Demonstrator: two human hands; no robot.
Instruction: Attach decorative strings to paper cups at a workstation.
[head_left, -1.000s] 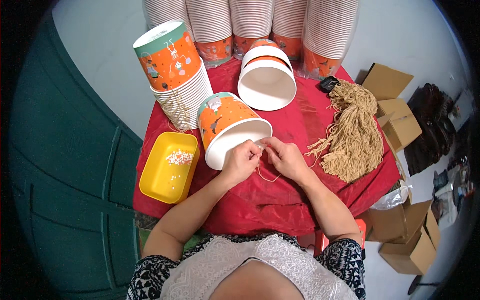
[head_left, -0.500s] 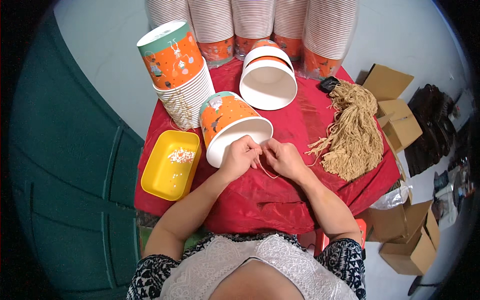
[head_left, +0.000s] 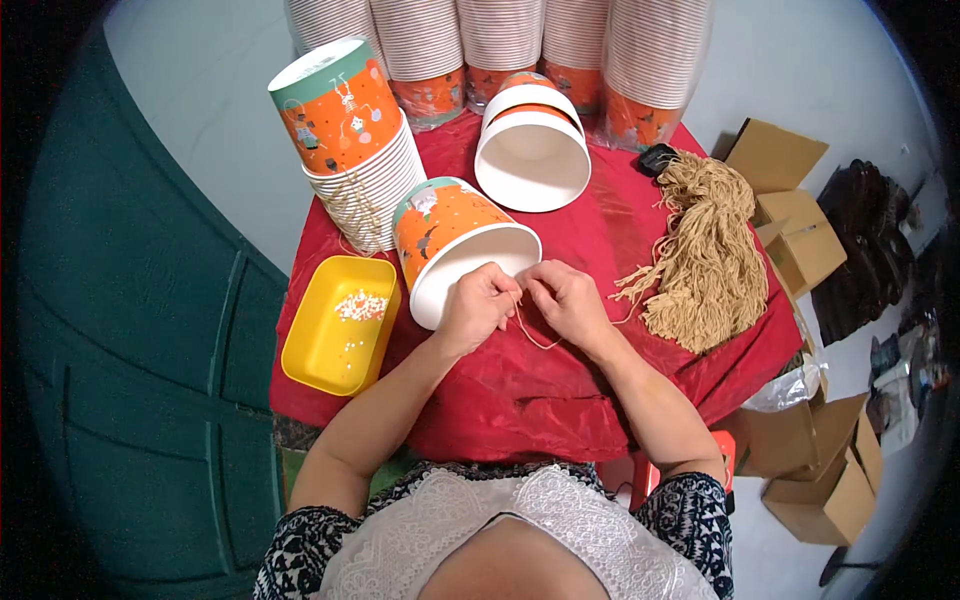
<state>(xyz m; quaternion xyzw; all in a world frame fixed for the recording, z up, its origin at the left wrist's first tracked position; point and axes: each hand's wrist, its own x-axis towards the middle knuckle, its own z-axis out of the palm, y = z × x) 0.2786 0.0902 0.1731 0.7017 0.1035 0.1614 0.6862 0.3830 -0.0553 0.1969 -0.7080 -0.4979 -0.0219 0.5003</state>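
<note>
Table [head_left: 620, 235], under red cloth. Spread with wares on every side, probably for easy reach.

Plastic-wrapped stacks of buckets [head_left: 502, 35], ranged along the far edge, mouths up. Presumably set back out of the hands' way.

Unwrapped stack [head_left: 340, 120], far left, mouths down, printed side of the top bucket exposed. Tan cord [head_left: 362, 205] hanging along the rims.

Nested pair of buckets [head_left: 533, 165], laid sideways past the middle, mouths toward the near side.

Single bucket [head_left: 455, 235], orange and green, laid sideways just beyond the hands. Mouth turned nearward, probably to bring the rim to hand level.

Bundle of tan cord [head_left: 705, 265], at right, loose ends trailing inward, likely for simple drawing-off.

Yellow tub [head_left: 312, 335], at left, beside the single bucket. Walled, so presumably proof against scattering.

Right hand [head_left: 570, 302], just beside the left, fingers bent inward. Tips partly hidden; closure and contents impossible to tell.

Left hand [head_left: 474, 310], before the bucket's mouth. Thumb and forefinger narrowed to a pinch on a strand, as suits so thin an item.

Strand [head_left: 537, 343], tan, looping slack from the left fingertips below both hands, above red cloth. Slack probably easing any pull.

Small pieces [head_left: 362, 306], white and reddish, mostly heaped at the tub's far end.
</note>
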